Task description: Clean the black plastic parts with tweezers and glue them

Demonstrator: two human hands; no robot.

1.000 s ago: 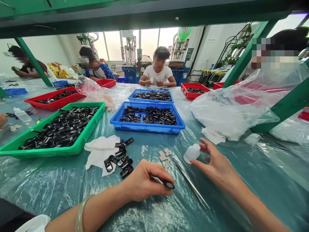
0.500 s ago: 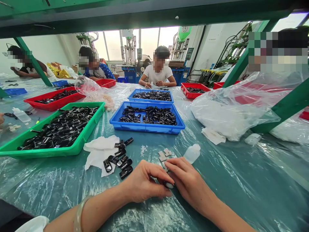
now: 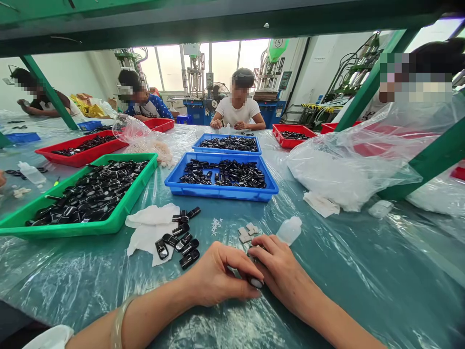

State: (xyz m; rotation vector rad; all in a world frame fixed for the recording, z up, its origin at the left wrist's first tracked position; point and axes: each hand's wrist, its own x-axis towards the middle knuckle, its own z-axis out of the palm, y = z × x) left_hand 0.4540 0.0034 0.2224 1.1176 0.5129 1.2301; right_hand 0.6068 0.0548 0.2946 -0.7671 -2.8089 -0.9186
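Note:
Between thumb and fingers, my left hand [image 3: 221,276] pinches a small black glossy part [image 3: 255,282] with a pale oval on its end. My right hand [image 3: 278,269] is against its other side, fingers curled; the fingertips are partly hidden, so what they grip does not show. Just beyond the hands lie several small whitish pads [image 3: 247,231] and a translucent squeeze bottle [image 3: 289,230] on its side. Tiny white slivers [image 3: 216,226] are heaped further left. Several similar black parts [image 3: 189,259] lie on and beside a white cloth [image 3: 150,235].
A green tray [image 3: 145,186] and a blue tray [image 3: 221,193], both full of black parts, stand ahead. Clear plastic bags [image 3: 348,169] bulge at the right. A green shelf beam [image 3: 218,24] crosses overhead. Co-workers sit around the plastic-covered table [image 3: 363,281].
The black part has tilted slightly, showing more of its pale oval. My right fingers have drawn back and curled more. The left hand stays almost in place.

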